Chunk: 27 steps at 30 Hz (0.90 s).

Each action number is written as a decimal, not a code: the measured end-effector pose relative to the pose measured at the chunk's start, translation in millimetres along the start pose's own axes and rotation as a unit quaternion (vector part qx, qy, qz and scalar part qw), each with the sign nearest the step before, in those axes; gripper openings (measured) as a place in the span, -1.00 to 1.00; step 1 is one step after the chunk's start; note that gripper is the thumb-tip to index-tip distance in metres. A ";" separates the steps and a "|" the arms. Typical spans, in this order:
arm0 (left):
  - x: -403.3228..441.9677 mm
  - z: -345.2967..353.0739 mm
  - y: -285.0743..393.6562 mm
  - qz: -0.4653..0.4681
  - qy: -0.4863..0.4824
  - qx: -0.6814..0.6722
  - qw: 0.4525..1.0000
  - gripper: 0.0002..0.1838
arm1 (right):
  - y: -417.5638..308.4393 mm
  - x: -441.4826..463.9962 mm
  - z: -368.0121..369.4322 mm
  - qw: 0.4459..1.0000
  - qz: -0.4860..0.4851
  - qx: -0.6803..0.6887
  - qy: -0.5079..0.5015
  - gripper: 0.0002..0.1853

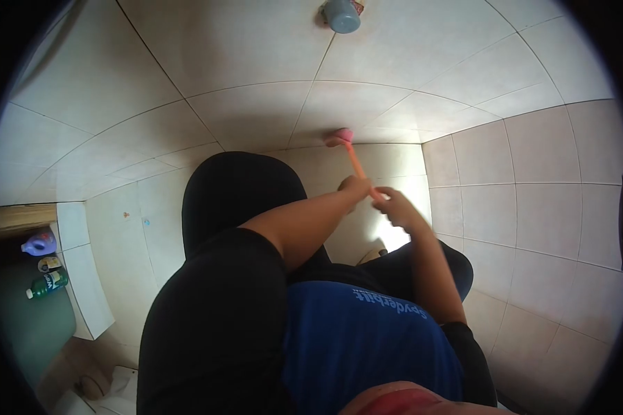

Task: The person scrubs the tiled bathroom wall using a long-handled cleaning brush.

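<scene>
An orange-handled tool [356, 163] with a pink head [344, 135] slants up from my hands, its head against the lower part of the tiled wall [256, 114]. My left hand [354, 188] is wrapped round the handle. Beside it, at the handle's lower end, my right hand [393, 206] is closed on the same handle. The fingers are partly blurred, and what the pink head is made of cannot be made out.
A grey cup-like object [342, 15] is on the wall at the top. Far left, a purple bottle [40, 243] and a green bottle [48, 283] stand near a white tiled ledge [83, 273]. Another tiled wall [533, 207] rises at the right.
</scene>
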<state>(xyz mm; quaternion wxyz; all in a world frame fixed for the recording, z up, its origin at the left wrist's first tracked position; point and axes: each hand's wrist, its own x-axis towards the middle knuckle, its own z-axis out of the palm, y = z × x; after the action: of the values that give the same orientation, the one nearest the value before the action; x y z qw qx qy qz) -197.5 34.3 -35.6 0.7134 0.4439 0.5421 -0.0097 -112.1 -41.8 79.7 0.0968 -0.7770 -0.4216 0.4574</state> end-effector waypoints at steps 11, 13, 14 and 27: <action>-20.1 3.9 15.7 0.108 -0.042 -0.096 0.989 -0.67 | -40.6 -28.0 -15.5 0.983 -0.056 -0.168 0.050 -0.51; -1.1 -0.9 5.1 0.088 -0.019 -0.058 0.994 -0.66 | -28.1 -5.0 15.3 0.975 -0.051 -0.208 0.057 -0.55; -2.2 -3.3 7.5 0.093 -0.015 0.001 0.996 -0.66 | -29.4 -5.1 15.5 0.982 0.003 -0.187 0.042 -0.50; -26.4 6.2 13.5 0.134 -0.075 -0.134 0.979 -0.70 | -28.7 -23.7 -11.9 0.961 -0.071 -0.234 0.128 -0.69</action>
<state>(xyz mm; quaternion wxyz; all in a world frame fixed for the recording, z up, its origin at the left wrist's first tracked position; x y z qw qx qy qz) -197.0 26.2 -6.4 0.7999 0.4110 0.4190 0.1253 -124.3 -38.6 116.7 -0.0022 -0.7979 -0.5551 0.2350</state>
